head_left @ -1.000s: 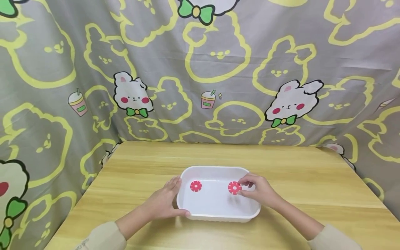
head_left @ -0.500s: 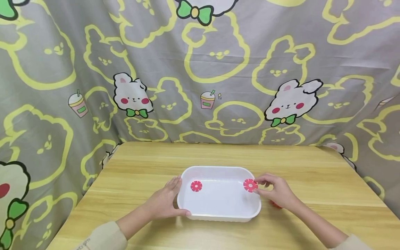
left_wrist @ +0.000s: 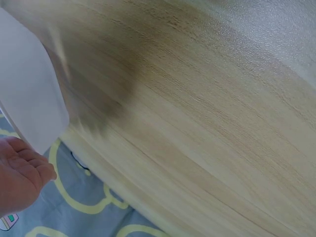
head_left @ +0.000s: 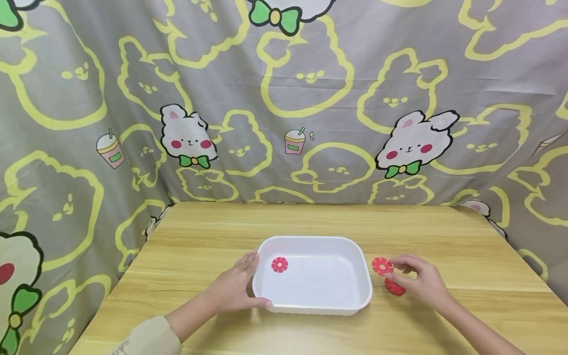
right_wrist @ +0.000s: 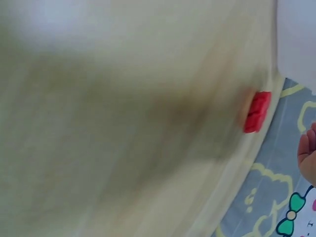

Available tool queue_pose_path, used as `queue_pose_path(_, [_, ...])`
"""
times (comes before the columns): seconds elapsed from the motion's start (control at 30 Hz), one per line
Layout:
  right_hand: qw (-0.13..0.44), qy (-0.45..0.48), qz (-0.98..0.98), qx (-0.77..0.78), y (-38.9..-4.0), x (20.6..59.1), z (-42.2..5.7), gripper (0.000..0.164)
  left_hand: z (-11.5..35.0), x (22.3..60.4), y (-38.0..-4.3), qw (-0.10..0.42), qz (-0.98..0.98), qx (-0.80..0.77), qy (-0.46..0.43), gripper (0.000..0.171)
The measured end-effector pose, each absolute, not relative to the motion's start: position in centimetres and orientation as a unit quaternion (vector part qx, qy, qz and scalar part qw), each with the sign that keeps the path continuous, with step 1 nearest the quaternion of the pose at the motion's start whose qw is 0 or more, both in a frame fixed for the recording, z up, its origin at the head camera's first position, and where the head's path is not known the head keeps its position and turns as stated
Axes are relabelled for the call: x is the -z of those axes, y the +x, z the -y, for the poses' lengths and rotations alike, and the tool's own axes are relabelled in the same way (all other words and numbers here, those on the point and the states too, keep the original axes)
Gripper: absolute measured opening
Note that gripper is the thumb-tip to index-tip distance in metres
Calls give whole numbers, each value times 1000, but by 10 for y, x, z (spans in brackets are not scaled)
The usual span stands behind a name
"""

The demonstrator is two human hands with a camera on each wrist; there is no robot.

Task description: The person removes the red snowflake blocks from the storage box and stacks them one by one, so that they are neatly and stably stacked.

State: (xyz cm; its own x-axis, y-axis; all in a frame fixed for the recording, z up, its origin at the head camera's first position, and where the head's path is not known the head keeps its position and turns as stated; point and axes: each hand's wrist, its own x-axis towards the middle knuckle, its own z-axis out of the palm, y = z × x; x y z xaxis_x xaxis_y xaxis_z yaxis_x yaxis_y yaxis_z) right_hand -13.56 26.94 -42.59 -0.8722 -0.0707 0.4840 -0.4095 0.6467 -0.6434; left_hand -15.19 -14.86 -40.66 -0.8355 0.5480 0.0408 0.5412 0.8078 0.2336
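My right hand [head_left: 419,279] pinches a red notched plastic disc [head_left: 382,266] between thumb and fingers, just right of the white plastic tray [head_left: 366,276]. Below that disc, on the table, lies a red piece [head_left: 395,287], partly covered by the hand; the right wrist view shows it side-on as a thick, layered red stack [right_wrist: 257,112]. Another red notched disc [head_left: 279,265] lies inside the tray at its back left. My left hand [head_left: 235,285] holds the tray's left end, thumb on the front rim and fingers along the side; its fingers show beside the tray in the left wrist view.
A wooden table [head_left: 213,222] bears the tray. Behind it and at both sides hangs a grey curtain [head_left: 248,88] with rabbit and drink-cup prints.
My right hand has carried its disc rightward, from above the tray out over the table. The red piece on the table has come into view. The left hand and tray stay almost still.
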Motion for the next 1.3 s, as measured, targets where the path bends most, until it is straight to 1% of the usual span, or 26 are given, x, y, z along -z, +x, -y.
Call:
queue_pose_path(0.37, [207, 89, 890, -395, -125, 448, -284, 25, 149, 409, -149, 17, -951, -121, 283, 110])
queue_pose_path(0.6, [179, 23, 903, -390, -115, 463, -284, 24, 149, 408, -148, 27, -951, -128, 280, 111])
queue_pose_path(0.77, [165, -6, 899, -406, -112, 469, -287, 24, 149, 407, -148, 24, -950, -130, 282, 111])
queue_pose_path(1.3, [170, -12, 898, -406, -114, 476, -287, 23, 148, 407, -151, 25, -951, -131, 279, 111])
